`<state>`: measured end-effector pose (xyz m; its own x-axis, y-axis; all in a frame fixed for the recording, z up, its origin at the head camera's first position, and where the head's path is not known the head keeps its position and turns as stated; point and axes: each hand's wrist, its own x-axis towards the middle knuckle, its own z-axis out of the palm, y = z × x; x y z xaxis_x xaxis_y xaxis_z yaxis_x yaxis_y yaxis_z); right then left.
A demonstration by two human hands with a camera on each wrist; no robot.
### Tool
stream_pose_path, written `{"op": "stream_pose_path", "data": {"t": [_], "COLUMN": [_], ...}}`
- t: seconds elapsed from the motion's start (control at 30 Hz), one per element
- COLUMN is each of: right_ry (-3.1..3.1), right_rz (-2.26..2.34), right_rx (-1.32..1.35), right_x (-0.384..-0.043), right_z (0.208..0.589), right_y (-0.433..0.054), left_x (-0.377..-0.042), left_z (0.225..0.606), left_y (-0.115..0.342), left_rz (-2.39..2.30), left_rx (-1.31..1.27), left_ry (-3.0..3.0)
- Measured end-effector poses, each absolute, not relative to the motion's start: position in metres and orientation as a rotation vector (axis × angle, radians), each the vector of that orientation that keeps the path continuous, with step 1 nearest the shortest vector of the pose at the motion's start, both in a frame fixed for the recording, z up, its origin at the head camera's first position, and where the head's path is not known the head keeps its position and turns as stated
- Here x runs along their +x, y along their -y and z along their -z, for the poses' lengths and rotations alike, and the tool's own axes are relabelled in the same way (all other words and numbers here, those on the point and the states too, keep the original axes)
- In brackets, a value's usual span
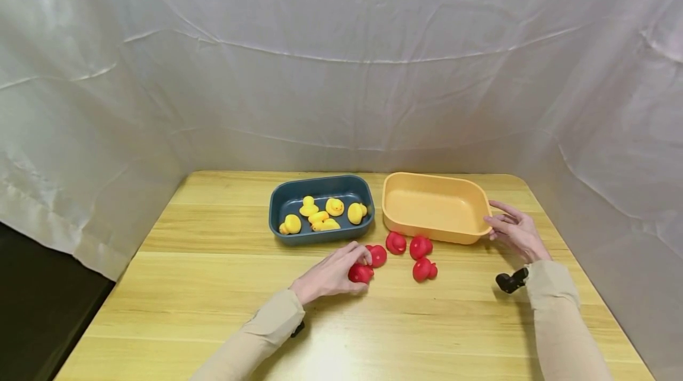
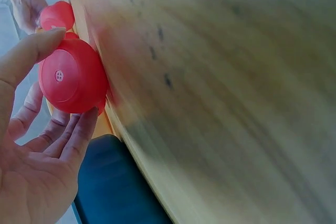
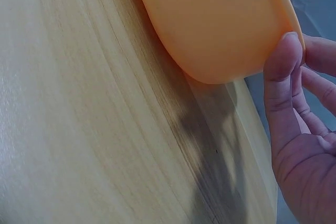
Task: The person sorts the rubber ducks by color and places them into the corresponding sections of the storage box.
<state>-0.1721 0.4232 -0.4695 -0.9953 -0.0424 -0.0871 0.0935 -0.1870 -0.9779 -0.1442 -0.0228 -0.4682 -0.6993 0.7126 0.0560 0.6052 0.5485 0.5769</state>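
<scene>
My left hand (image 1: 333, 271) is curled about a red rubber duck (image 1: 361, 273) on the table, thumb on one side and fingers on the other. In the left wrist view that duck (image 2: 73, 74) shows its round base between thumb and fingertips. Several other red rubber ducks (image 1: 424, 269) lie to its right, one right beside the fingers. At the far right, my right hand (image 1: 516, 233) holds the right end of an orange plastic bin (image 1: 427, 231) by its rim. The right wrist view shows the thumb against the bin's wall (image 3: 220, 30), fingers partly hidden behind.
A dark blue bin (image 1: 320, 237) holding several yellow rubber ducks (image 1: 334, 207) stands left of the orange bin. Both rest on a wooden table (image 1: 213, 286) near its back edge. Pale curtains (image 1: 341, 102) hang behind and at the sides.
</scene>
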Motion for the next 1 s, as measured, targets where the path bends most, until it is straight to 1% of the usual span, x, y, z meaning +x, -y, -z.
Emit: {"op": "stream_pose_path", "data": {"t": [0.37, 0.57, 0.83, 1.0], "right_ry": [-1.960, -1.980, -1.979, -1.975], "right_rz": [2.344, 2.323, 2.315, 2.315], "right_rx": [0.069, 0.085, 0.102, 0.107], "right_x": [-0.173, -0.173, -0.173, -0.174], "right_z": [0.471, 0.470, 0.469, 0.469], "right_y": [-0.424, -0.423, -0.423, -0.424], "left_x": [-0.146, -0.155, -0.164, -0.168], "left_z": [0.462, 0.458, 0.452, 0.447], "left_y": [0.029, 0.034, 0.041, 0.043], "left_rz": [-0.957, -1.179, -1.413, -1.427], "left_rx": [1.048, 1.046, 0.858, 0.823], "left_ry": [-2.538, -2.407, -2.199, -2.194]}}
